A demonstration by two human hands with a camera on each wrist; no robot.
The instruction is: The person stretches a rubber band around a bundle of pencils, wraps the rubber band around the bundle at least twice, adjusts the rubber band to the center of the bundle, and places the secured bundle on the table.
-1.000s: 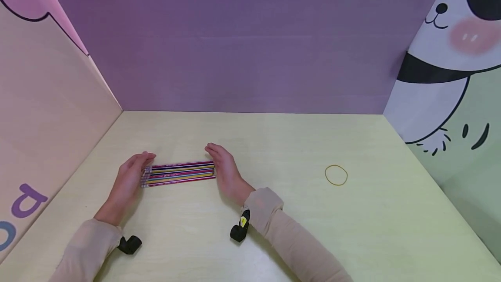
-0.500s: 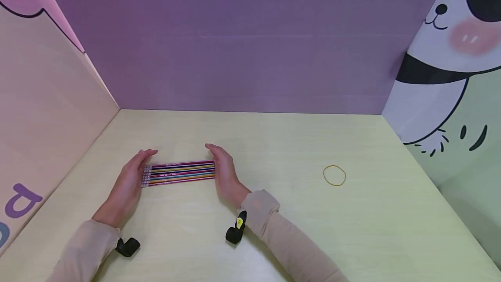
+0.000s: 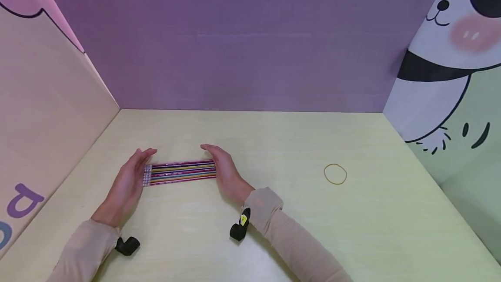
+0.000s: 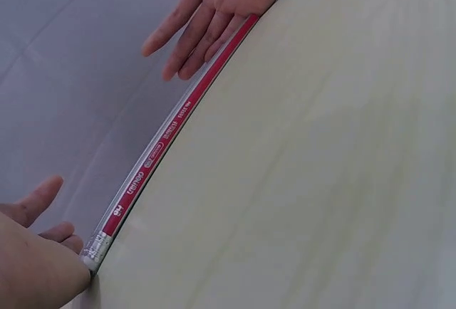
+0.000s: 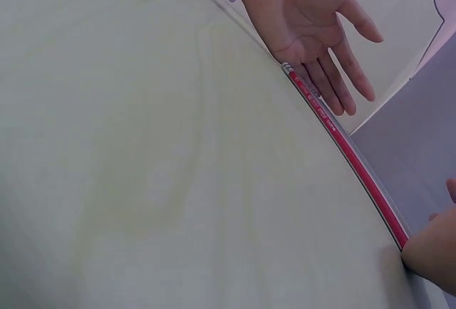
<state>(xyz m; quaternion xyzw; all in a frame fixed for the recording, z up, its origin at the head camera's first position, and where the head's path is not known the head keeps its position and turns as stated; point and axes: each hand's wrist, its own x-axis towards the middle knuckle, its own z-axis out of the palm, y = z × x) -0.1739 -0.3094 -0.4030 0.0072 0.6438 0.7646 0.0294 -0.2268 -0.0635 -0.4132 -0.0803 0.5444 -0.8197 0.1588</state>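
Observation:
Several striped pencils (image 3: 182,172) lie side by side on the table in a flat row, their silvery eraser ends to the left. My left hand (image 3: 127,182) stands on edge at those eraser ends, palm inward and fingers extended. At the opposite ends, my right hand (image 3: 227,173) presses its palm against the row, fingers fairly straight and pointing away from me. A red pencil (image 4: 171,131) forms the near side of the row in the left wrist view. In the right wrist view, the same red pencil (image 5: 349,152) runs between both palms.
A thin yellow rubber band (image 3: 335,174) lies in a loop on the table (image 3: 297,225), to the right of the hands. A purple panel (image 3: 250,42) closes off the back, with printed panels on both sides.
Both hands stay at the two ends of the row with only slight shifts. The pencil ends look more even than a second ago. The rubber band lies as before.

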